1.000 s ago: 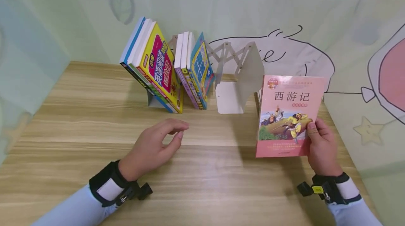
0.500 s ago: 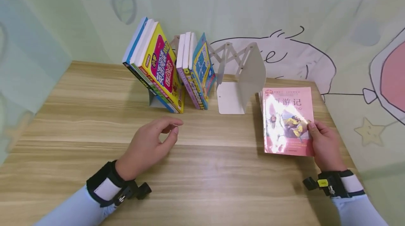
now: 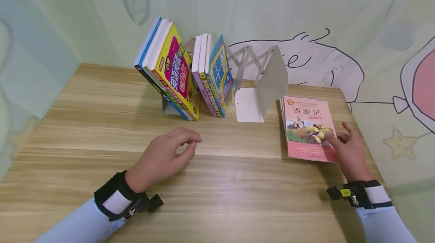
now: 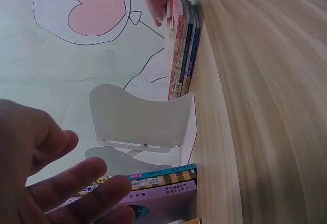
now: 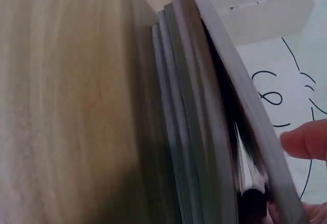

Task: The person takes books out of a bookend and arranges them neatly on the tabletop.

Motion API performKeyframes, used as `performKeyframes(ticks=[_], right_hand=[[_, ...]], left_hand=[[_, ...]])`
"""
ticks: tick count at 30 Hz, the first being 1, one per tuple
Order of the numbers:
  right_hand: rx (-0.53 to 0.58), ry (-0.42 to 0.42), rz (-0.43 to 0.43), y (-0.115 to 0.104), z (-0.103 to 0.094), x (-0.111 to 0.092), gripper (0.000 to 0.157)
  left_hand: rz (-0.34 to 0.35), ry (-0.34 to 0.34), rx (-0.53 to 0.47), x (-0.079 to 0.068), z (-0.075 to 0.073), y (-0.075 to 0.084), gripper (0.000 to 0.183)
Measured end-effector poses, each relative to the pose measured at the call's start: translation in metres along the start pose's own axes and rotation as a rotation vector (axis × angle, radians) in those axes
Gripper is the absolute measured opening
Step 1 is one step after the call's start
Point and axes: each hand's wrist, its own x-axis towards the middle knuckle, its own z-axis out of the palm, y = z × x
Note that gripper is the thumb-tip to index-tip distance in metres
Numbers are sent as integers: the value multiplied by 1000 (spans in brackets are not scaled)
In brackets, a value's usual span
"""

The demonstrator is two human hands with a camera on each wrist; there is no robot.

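Note:
A pink paperback book (image 3: 307, 150) with a Chinese title and painted figures lies on top of a stack of books (image 4: 189, 50) at the right of the table. My right hand (image 3: 351, 152) is at its right edge, thumb over the cover. In the right wrist view, a dark fingertip (image 5: 253, 203) sits in the gap under the top book (image 5: 250, 96), whose near end is raised from the stack (image 5: 189, 106). My left hand (image 3: 166, 156) hovers over the middle left of the table with loosely bent fingers, holding nothing.
A white metal expanding bookend (image 3: 275, 73) stands at the back. In its left sections, a yellow book (image 3: 176, 69) and others lean left, beside several smaller books (image 3: 217, 73). The wooden table (image 3: 221, 190) meets a printed wall cloth (image 3: 204, 1).
My right hand has lowered the pink book onto the stack; the thumb and fingers have spread. The left hand has barely moved.

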Motion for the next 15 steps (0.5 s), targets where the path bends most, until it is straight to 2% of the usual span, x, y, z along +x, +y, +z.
performKeyframes(ticks=[4, 8, 12, 15], right_hand=[[-176, 4, -115, 4, 3, -2, 86], [-307, -5, -200, 6, 7, -4, 73], [-348, 12, -233, 6, 11, -5, 61], [-354, 22, -224, 6, 12, -4, 60]], left_hand=[[-12, -16, -7, -1, 1, 0, 17], [-33, -39, -8, -2, 3, 0, 17], [-29, -37, -2, -2, 4, 0, 16], [-21, -33, -1, -1, 4, 0, 16]])
